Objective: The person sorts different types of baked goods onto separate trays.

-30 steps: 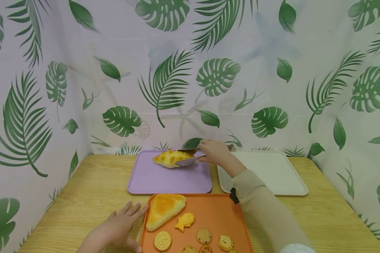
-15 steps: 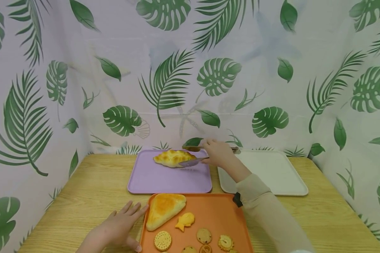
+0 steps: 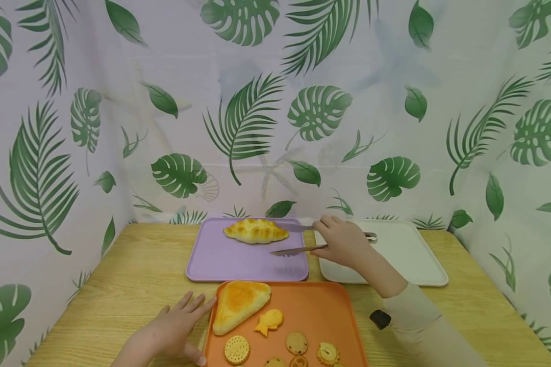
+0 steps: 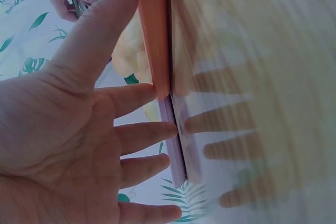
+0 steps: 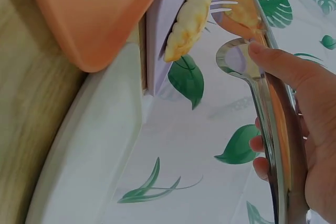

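My right hand (image 3: pixel 343 242) holds a pair of metal serving tongs (image 5: pixel 281 145) above the gap between the purple and white trays. The tongs' two ends stand apart with nothing between them. Just left of them, a braided, golden-topped bread (image 3: pixel 256 232) lies on the purple tray (image 3: pixel 239 267). My left hand (image 3: pixel 167 329) is spread beside the orange tray (image 3: pixel 319 306), its fingers straight; in the left wrist view, fingertips and thumb are at that tray's edge. A triangular bread (image 3: pixel 240 305) lies in the orange tray's far left corner.
On the orange tray also lie a fish-shaped biscuit (image 3: pixel 270 320), a round dotted biscuit (image 3: pixel 236 349) and several cookies (image 3: pixel 296 343). A white tray (image 3: pixel 408 260) stands at the back right. Leaf-patterned cloth (image 3: pixel 266 127) rises behind the wooden table (image 3: pixel 133 265).
The tongs have come off the braided bread, spread apart, and moved right and nearer with my right hand. The bread stays on the purple tray. My left hand has not moved.
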Motion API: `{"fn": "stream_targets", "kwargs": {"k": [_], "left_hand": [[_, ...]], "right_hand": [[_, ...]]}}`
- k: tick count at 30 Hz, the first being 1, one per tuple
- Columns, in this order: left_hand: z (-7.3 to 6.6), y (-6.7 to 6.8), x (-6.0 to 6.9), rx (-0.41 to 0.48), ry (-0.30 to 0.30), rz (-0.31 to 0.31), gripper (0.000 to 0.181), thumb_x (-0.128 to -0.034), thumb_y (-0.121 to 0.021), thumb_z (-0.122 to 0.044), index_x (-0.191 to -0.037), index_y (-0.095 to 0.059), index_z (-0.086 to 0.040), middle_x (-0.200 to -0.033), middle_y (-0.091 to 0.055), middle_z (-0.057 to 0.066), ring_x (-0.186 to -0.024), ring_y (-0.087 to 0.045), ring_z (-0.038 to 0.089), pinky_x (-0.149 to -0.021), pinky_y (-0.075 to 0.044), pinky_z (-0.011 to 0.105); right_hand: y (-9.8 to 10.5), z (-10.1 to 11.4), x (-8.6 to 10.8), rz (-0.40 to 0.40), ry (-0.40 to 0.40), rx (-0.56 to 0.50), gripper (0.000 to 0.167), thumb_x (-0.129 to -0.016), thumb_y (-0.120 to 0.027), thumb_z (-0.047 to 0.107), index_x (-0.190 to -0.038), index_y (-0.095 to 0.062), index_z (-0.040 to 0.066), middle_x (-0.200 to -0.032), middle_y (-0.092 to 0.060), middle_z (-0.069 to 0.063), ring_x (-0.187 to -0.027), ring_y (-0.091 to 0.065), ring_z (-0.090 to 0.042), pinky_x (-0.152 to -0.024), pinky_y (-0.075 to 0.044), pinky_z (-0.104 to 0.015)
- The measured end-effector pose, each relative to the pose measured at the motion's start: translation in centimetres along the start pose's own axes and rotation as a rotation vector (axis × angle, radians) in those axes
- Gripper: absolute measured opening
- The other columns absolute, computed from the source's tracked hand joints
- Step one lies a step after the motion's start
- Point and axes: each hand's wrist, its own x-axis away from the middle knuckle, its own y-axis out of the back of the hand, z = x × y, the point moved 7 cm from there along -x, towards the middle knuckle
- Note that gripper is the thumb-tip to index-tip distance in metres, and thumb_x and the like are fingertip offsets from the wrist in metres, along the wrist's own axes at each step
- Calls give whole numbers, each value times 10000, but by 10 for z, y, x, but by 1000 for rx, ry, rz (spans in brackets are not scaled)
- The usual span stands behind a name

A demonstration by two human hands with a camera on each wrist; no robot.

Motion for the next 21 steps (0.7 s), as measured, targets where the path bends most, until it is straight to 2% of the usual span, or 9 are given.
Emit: {"fn": "stream_targets", "kwargs": {"k": [10,21], "left_hand": [[3,-2,-2,-27,5,-7,1148,-594,-831,-542,-1535,-300,-155,-1577,-296,212,-1467,-176,482,-999,-221,809],[1,0,-1,-39,0,-22,1147,-590,-832,-548,-1533,-309,-156,-1576,-305,203,-1471,-169,476,-1022,-182,805]], "right_hand": [[30,17,32,-128,87,-55,614,-662,-846,516,-1078,-646,111,-932,-608,-8,-774,-600,-170,-511,-500,-273],[32,53,36,-84,194,-144,604,-677,-827,530,-1089,-644,127,-954,-609,16,-758,-581,-131,-530,-475,-244]]}}
